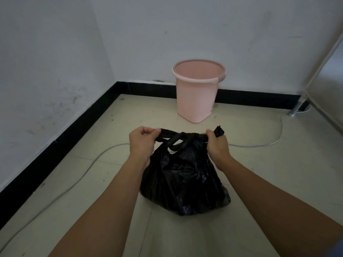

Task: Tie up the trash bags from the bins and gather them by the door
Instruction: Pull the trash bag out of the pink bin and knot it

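The black trash bag [183, 180] sits upright on the floor [269, 173], its knotted handles stretched level from left to right. The left hand [142, 143] and right hand [216, 144] each grip one handle end, fingers curled tight. Behind stands a pink bin [197, 93].

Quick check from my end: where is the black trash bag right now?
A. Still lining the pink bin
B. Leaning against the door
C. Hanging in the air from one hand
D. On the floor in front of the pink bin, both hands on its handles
D: the black trash bag sits on the floor, nearer than the pink bin, with the left hand and right hand each gripping a handle.
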